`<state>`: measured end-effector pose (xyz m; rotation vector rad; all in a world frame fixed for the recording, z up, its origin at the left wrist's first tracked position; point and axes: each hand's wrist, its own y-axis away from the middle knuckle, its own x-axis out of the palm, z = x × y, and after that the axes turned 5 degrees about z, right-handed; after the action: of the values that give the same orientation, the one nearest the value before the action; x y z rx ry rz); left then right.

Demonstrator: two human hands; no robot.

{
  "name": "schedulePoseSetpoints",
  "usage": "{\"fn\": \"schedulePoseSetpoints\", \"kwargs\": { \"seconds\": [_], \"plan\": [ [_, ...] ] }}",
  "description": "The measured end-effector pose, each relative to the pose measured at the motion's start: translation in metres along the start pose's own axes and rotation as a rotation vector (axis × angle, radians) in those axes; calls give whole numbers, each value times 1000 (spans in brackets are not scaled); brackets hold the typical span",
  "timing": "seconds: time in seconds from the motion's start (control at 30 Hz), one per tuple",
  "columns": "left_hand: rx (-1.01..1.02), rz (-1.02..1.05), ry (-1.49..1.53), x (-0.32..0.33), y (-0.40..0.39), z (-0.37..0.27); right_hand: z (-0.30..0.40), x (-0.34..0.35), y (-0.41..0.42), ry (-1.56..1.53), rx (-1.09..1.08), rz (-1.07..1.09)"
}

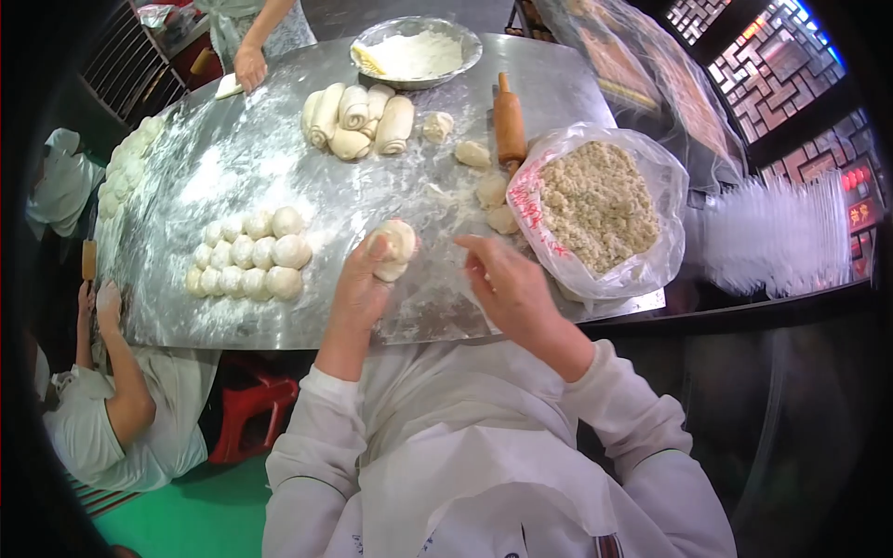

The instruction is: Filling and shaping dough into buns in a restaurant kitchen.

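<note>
My left hand (pixel 363 286) holds a piece of dough (pixel 393 250) above the steel table (pixel 418 317), its thumb pressed on the dough's upper face. To the right, my right hand (pixel 506 282) is apart from the dough, with the index finger stretched out and the other fingers curled; nothing is seen in it. Beyond it stands an open plastic bag of crumbly filling (pixel 600 202). Left of my hands, round dough balls (pixel 242 254) sit in rows. Flat dough pieces (pixel 492 190) lie beside the bag, and rolled dough logs (pixel 356 118) are piled farther back.
A wooden rolling pin (pixel 510 125) lies behind the bag. A metal bowl of flour (pixel 417 56) stands at the back. A co-worker's hand (pixel 250 66) presses dough at the far edge; another co-worker's hands (pixel 104 303) are at the left edge. A red stool (pixel 254 411) stands below.
</note>
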<state>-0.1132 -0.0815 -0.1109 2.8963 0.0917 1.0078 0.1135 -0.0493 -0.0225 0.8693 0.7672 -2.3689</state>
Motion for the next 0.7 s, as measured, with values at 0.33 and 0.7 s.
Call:
{"fn": "schedulePoseSetpoints", "kwargs": {
  "seconds": [0.33,0.7],
  "plan": [
    [-59,141,-76,86,-30,-20,-154,-140,9,585,474,48],
    [-170,314,-17,188,-81,10,-143,-128,5,566,446,254]
  ]
}}
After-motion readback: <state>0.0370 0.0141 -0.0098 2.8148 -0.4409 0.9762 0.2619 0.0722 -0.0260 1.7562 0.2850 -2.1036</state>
